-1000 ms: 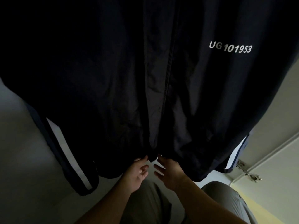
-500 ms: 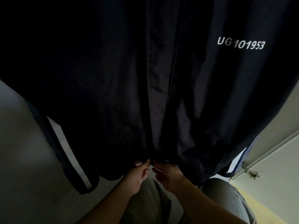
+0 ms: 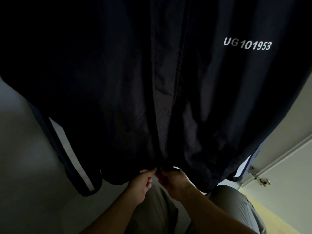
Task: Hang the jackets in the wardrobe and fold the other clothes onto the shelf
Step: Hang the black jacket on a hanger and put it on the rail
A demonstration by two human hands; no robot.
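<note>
- A dark navy jacket (image 3: 118,81) was seen hanging across the upper and middle parts of the frame, with its front turned to the camera and its hem reaching lower centre.
- A zip line (image 3: 175,81) was seen running down the middle of the jacket. In the dim light it could not be told whether it was fastened.
- White lettering (image 3: 247,45) reading "UG 101953" was printed on the fabric at upper right.
- A sleeve with a white stripe (image 3: 70,154) was seen hanging at lower left.
- The left hand (image 3: 143,181) was seen at lower centre, with the hem pinched between thumb and curled fingers just left of the front opening.
- The right hand (image 3: 173,183) was held just beside it, its fingers curled round the hem on the right of the opening.
- Grey-green trousers (image 3: 157,213) were seen below the forearms at the bottom of the frame.
- A metal hinge (image 3: 260,179) was seen on a pale panel at lower right, well apart from the hands.
</note>
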